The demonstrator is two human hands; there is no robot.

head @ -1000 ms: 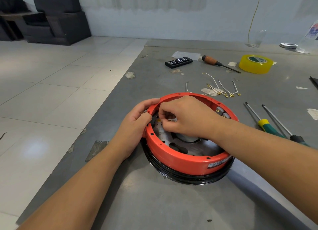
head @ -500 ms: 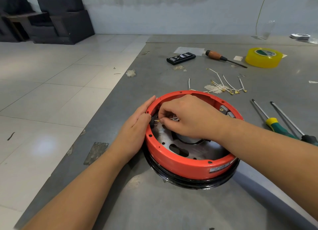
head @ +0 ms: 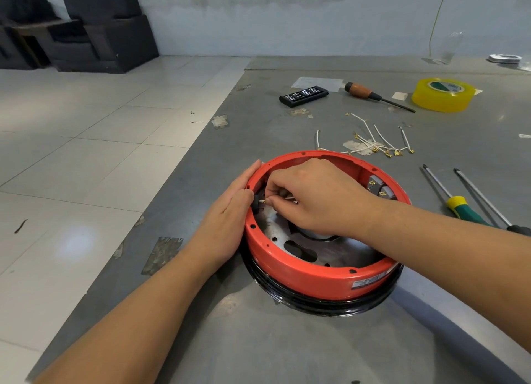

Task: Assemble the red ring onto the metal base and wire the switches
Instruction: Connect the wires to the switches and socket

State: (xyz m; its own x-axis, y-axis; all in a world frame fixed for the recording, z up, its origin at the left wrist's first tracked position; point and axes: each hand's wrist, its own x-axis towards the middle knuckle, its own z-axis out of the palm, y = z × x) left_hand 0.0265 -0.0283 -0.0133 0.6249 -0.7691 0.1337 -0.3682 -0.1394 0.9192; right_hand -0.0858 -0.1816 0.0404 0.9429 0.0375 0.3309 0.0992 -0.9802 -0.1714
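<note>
Red ring [head: 301, 277] sitting on the metal base [head: 339, 247], left hand [head: 230, 217] flat against its outer wall, fingers together, right hand [head: 313, 199] inside pinching a thin white wire [head: 290, 199] by the black switch [head: 255, 204]

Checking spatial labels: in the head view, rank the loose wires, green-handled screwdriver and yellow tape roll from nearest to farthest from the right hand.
1. Loose wires, just beyond the right hand.
2. Green-handled screwdriver, to its right.
3. Yellow tape roll, far back right.

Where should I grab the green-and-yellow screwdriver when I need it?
By the green handle, coming from above on the right side: the green-and-yellow screwdriver lies flat on the table, handle nearest you, its thin shaft pointing away beside a second screwdriver.
</note>
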